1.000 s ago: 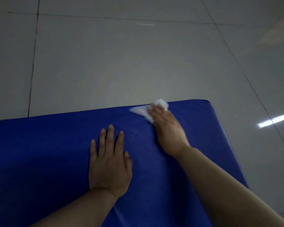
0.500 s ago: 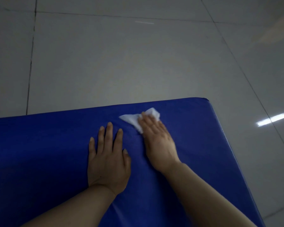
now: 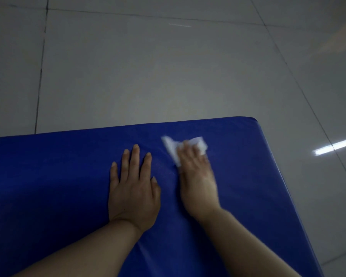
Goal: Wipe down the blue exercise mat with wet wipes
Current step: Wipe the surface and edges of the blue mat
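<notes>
Wipe (image 3: 185,145): pressed on mat (image 3: 48,176) under flat right hand (image 3: 198,176), toward the far-right corner (blurred); left hand (image 3: 132,188) splayed flat beside, holding nothing.

Grey tiled floor (image 3: 168,76) carries the blue mat (image 3: 48,186), lying flat on it

No readable text, label, brand or number shows anywhere in the head view.
</notes>
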Action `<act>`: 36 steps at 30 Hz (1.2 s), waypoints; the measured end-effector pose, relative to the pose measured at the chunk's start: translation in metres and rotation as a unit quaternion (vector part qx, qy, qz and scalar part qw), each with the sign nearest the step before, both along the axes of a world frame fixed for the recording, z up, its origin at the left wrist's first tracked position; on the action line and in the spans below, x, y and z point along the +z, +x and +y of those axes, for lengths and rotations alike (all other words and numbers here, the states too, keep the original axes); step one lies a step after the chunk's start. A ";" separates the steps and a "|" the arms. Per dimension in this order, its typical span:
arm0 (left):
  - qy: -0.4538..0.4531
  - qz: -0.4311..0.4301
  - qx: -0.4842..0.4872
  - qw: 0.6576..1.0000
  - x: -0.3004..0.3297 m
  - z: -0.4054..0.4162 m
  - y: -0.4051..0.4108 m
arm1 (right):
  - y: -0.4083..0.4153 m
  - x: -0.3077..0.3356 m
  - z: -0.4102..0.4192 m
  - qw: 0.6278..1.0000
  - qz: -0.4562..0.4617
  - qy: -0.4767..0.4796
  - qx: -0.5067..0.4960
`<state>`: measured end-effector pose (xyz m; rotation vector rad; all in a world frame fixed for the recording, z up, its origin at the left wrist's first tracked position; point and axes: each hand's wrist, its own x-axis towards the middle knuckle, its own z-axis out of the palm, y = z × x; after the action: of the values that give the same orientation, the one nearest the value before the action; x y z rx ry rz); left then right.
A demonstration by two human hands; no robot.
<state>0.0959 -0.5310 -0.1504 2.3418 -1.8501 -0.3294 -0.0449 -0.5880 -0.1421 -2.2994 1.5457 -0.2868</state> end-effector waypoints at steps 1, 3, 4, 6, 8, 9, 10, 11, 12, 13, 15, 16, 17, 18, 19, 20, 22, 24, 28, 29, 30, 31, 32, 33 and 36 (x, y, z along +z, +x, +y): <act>-0.001 -0.001 -0.003 1.000 0.000 0.000 0.000 | 0.007 -0.002 0.012 0.998 -0.009 0.007 0.055; -0.007 0.004 -0.004 1.000 0.000 -0.001 0.000 | 0.002 -0.001 0.023 0.993 -0.011 0.019 0.117; -0.009 0.008 0.000 1.000 0.000 -0.001 -0.001 | -0.008 0.000 0.020 0.994 -0.017 0.014 0.107; -0.012 0.014 0.007 1.000 -0.001 -0.001 -0.001 | -0.036 0.002 0.006 0.999 -0.032 -0.008 0.005; -0.016 0.016 0.007 1.000 -0.003 -0.001 -0.001 | -0.069 0.004 -0.015 0.989 -0.009 -0.021 -0.147; -0.016 0.016 0.006 1.000 -0.004 -0.001 -0.001 | -0.084 0.005 -0.025 0.977 0.011 -0.013 -0.213; -0.016 0.015 0.006 1.000 -0.004 -0.001 -0.001 | -0.094 0.005 -0.032 0.966 0.022 0.001 -0.259; -0.015 0.014 0.007 1.000 -0.004 -0.001 -0.001 | -0.100 0.004 -0.037 0.958 0.026 0.013 -0.285; -0.014 0.015 0.008 1.000 -0.003 0.000 -0.001 | -0.101 0.003 -0.040 0.954 0.030 0.020 -0.298; -0.013 0.016 0.009 1.000 -0.003 0.000 -0.001 | -0.098 0.002 -0.039 0.953 0.040 0.021 -0.299; -0.009 0.015 0.007 1.000 -0.003 0.001 -0.001 | -0.081 0.003 -0.031 0.969 0.063 0.005 -0.241; -0.007 0.015 0.007 1.000 -0.003 0.001 -0.001 | -0.069 0.003 -0.021 0.980 0.072 -0.001 -0.183; -0.008 0.017 0.007 1.000 -0.004 0.000 0.000 | -0.056 0.003 -0.007 0.991 0.077 0.000 -0.113; -0.009 0.018 0.008 1.000 -0.003 0.000 0.000 | -0.042 0.002 0.011 0.996 0.076 0.004 -0.043; -0.008 0.019 0.007 1.000 -0.003 -0.001 0.000 | -0.031 0.001 0.031 0.997 0.068 0.008 0.023; -0.007 0.018 0.005 1.000 -0.003 -0.001 -0.001 | -0.024 0.001 0.049 0.996 0.043 0.012 0.080; -0.006 0.016 0.002 1.000 -0.002 -0.001 -0.001 | -0.030 0.004 0.063 0.992 -0.005 0.028 0.127; -0.007 0.016 0.006 1.000 -0.001 -0.001 -0.001 | -0.058 0.003 0.048 0.998 -0.030 -0.005 0.047; -0.012 0.016 0.010 1.000 -0.001 -0.001 -0.002 | -0.109 0.002 0.008 0.987 0.004 -0.004 -0.159; -0.012 0.017 0.010 1.000 -0.001 -0.001 -0.002 | -0.113 -0.001 0.007 0.986 0.014 -0.007 -0.167; -0.012 0.017 0.011 1.000 -0.001 -0.001 -0.002 | -0.113 -0.003 0.007 0.985 0.020 -0.012 -0.169; -0.012 0.018 0.013 1.000 0.000 -0.001 -0.003 | -0.112 -0.005 0.008 0.985 0.022 -0.018 -0.167; -0.012 0.019 0.014 1.000 0.000 -0.001 -0.003 | -0.111 -0.005 0.009 0.986 0.025 -0.020 -0.166; -0.014 0.020 0.016 1.000 0.000 -0.001 -0.003 | -0.111 -0.006 0.009 0.985 0.028 -0.021 -0.166; -0.010 0.027 0.019 0.999 0.001 -0.001 -0.001 | -0.113 -0.008 0.006 0.985 0.031 -0.028 -0.169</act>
<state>0.0948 -0.5321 -0.1492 2.3272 -1.7738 -0.3640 -0.1581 -0.5818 -0.1496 -2.0931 1.9836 -0.3503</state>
